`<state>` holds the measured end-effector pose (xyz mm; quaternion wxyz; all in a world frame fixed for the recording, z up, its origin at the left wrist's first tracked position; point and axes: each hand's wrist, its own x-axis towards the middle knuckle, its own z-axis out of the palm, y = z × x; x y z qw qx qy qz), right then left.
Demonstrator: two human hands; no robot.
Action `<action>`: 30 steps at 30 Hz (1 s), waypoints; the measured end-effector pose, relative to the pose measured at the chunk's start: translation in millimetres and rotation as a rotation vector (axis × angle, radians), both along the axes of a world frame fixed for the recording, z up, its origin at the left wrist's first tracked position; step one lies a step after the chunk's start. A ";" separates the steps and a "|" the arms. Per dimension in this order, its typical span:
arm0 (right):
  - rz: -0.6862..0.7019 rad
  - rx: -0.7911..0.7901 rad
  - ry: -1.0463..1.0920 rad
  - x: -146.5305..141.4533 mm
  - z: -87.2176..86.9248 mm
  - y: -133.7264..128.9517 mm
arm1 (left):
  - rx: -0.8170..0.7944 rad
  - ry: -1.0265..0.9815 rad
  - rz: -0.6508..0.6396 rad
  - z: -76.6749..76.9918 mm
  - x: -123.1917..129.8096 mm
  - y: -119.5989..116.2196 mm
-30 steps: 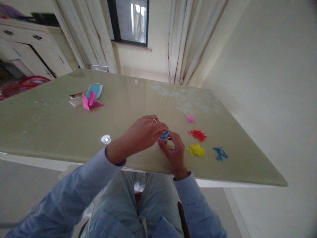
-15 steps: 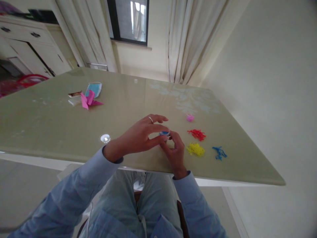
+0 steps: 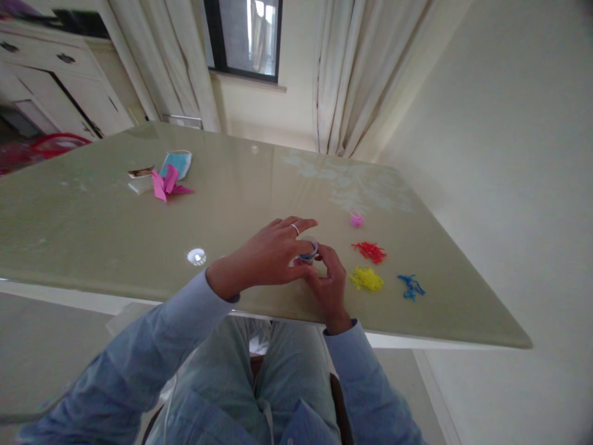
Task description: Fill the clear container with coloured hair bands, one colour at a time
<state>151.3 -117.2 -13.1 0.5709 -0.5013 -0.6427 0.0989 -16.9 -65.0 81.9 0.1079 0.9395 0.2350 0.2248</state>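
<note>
A small clear round jar (image 3: 313, 242) with something blue inside is between my hands, its mouth facing up and partly covered by fingers. My right hand (image 3: 328, 278) grips it from the right, thumb and fingers at its side. My left hand (image 3: 273, 253), with a ring on one finger, reaches over from the left; its thumb and a finger are against the jar, the other fingers stretched past it. The fingertips are partly hidden. Right of my hands lie a pile of yellow bands (image 3: 366, 279), a pile of red bands (image 3: 369, 251) and a few blue bands (image 3: 411, 287).
A small pink bundle (image 3: 356, 219) lies behind the red pile. A clear round lid-like piece (image 3: 196, 257) is left of my forearm. Farther left are a pink folded-paper shape (image 3: 167, 183), a blue face mask (image 3: 178, 164) and a small card (image 3: 141, 172) on the glossy table (image 3: 241, 185).
My left hand has shifted slightly around the jar, and the jar's rim shows more now. The blue inside looks less bright. My right hand stays nearly in place.
</note>
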 end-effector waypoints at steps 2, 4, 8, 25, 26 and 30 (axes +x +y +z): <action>-0.001 0.007 -0.009 0.0 0.5 -0.1 | 0.047 0.047 0.004 0.3 0.6 -0.2; -0.004 0.011 -0.003 0.1 0.7 0.0 | 0.079 0.041 0.006 0.1 -0.6 -0.3; -0.007 0.007 0.027 0.3 0.7 0.8 | 0.085 -0.118 0.027 -1.0 -7.2 -1.1; 0.063 -0.196 0.315 -0.3 -1.1 -1.1 | -0.871 -0.688 0.058 -75.5 4.6 -6.6; 0.066 -0.198 0.320 0.1 -2.1 -0.6 | -0.899 -0.710 0.061 -76.3 5.4 -6.1; 0.054 -0.159 0.330 0.8 -5.0 -0.8 | -1.050 -0.835 0.046 -78.5 4.2 -2.5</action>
